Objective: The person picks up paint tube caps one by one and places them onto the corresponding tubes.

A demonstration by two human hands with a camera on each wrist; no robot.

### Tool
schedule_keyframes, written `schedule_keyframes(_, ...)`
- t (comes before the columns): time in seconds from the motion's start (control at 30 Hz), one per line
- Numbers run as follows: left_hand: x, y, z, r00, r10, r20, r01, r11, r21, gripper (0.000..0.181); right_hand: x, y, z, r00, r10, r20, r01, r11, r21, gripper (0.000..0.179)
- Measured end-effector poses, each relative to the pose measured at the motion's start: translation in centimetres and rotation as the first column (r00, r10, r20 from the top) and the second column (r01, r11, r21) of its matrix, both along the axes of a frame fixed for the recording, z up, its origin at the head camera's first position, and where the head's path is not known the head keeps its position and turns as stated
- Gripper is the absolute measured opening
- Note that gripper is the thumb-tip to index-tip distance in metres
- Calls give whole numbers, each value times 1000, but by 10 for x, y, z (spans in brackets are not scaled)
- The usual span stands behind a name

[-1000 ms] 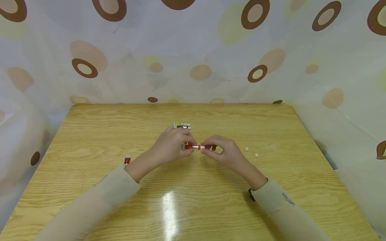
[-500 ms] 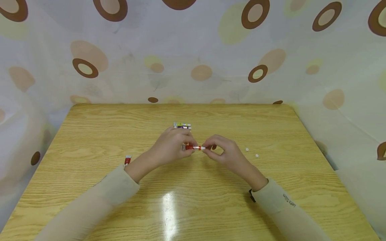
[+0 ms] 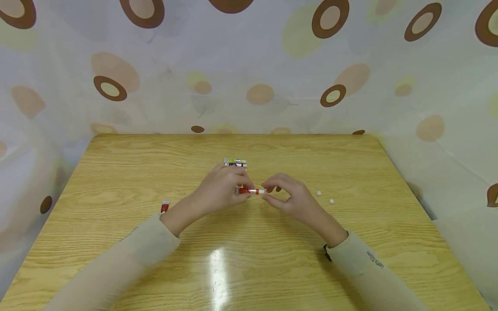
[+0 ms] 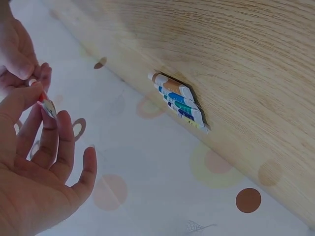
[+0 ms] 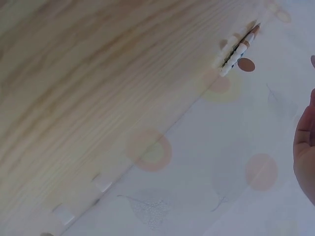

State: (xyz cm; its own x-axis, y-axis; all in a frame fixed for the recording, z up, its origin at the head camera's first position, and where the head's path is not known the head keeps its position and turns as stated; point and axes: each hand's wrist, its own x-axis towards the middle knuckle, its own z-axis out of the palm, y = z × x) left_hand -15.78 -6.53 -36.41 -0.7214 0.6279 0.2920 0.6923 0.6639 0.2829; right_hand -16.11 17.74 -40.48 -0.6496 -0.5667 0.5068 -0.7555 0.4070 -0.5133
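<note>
My left hand (image 3: 223, 190) pinches a small red paint tube (image 3: 247, 191) near its crimped end. The tube lies level in the head view, its white cap (image 3: 262, 191) pointing right. Around that cap, thumb and forefinger of my right hand (image 3: 289, 194) stand spread, with a gap on either side of it. In the left wrist view the tube (image 4: 47, 104) shows between the left thumb and fingers, while the other left fingers spread loosely. Only an edge of the right hand (image 5: 306, 152) enters the right wrist view.
Several paint tubes (image 4: 177, 101) lie side by side behind the left hand. Another red tube (image 3: 165, 206) rests left, partly covered by the sleeve. Two small white caps (image 3: 319, 193) lie on the wooden table (image 3: 249, 268) right of the hands. A patterned cloth (image 3: 256, 56) hangs behind.
The right thumb and forefinger, pinching the cap half a second ago, have parted and moved slightly right of it. The left hand and its tube have stayed nearly still.
</note>
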Motion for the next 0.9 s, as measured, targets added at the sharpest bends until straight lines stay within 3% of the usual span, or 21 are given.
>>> schedule_keyframes(0.27, -1, -1, 0, 1000, -13, 12, 12, 1000, 19, 12, -2, 1, -2, 998, 17, -65, -18, 1000, -15, 20)
schedule_keyframes(0.67, 0, 1, 4, 1000, -17, -1, 17, 1000, 9, 14, 1, -1, 1, 999, 3, -50, -3, 1000, -3, 10)
schedule_keyframes(0.9, 1, 1, 3, 999, -18, -28, 19, 1000, 8, 14, 0, 1, 0, 998, 20, -65, -19, 1000, 10, 22)
